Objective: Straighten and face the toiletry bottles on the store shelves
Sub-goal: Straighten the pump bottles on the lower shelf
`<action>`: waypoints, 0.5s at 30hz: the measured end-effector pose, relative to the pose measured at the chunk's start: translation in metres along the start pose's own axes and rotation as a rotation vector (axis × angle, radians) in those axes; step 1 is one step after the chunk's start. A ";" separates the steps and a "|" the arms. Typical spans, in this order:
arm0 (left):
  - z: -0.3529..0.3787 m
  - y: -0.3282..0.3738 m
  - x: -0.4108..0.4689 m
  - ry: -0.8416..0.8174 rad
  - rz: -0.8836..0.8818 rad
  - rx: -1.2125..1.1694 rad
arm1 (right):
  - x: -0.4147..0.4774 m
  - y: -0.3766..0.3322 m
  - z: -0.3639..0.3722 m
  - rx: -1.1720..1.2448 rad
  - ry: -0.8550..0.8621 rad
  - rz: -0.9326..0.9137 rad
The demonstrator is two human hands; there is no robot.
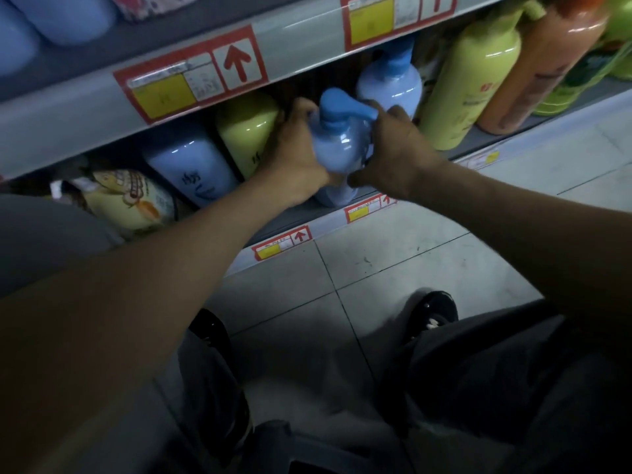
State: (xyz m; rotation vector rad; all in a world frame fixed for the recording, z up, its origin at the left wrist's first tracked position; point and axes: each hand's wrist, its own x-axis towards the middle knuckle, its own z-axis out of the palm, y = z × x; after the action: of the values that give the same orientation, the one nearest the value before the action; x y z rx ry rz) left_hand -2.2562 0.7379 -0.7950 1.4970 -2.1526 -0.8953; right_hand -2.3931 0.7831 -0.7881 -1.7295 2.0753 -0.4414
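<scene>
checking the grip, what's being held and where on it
The blue pump bottle, by its upper body: the left hand wraps the left side, the right hand the right side.

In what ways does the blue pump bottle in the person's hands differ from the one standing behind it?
The left hand and the right hand grip the held bottle; the rear bottle is untouched. The held bottle is near the lower shelf's front edge; the rear bottle sits deeper. The held bottle's pump shows clearly; the rear bottle's is partly hidden by the upper shelf. Both are blue with darker pumps.
</scene>
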 end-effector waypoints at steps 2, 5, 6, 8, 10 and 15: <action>0.002 -0.004 -0.014 -0.013 0.054 -0.043 | -0.007 0.000 0.011 0.008 0.020 -0.024; 0.007 -0.008 -0.035 0.038 0.090 -0.011 | -0.022 0.001 0.020 0.091 0.041 -0.060; 0.007 -0.006 -0.041 0.057 0.104 0.000 | -0.027 0.001 0.019 0.101 0.049 -0.056; 0.002 0.000 -0.052 0.076 0.145 0.009 | -0.041 -0.004 0.014 0.144 0.090 -0.077; -0.007 0.007 -0.061 0.059 0.187 0.024 | -0.061 -0.010 0.009 0.267 0.164 -0.088; -0.017 0.014 -0.088 -0.079 0.295 0.058 | -0.119 -0.018 0.003 0.399 0.201 0.064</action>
State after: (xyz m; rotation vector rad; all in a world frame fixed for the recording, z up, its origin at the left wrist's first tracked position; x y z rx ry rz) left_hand -2.2227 0.8180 -0.7680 1.1431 -2.3943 -0.8045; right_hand -2.3584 0.8965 -0.7694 -1.4277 1.9946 -0.9705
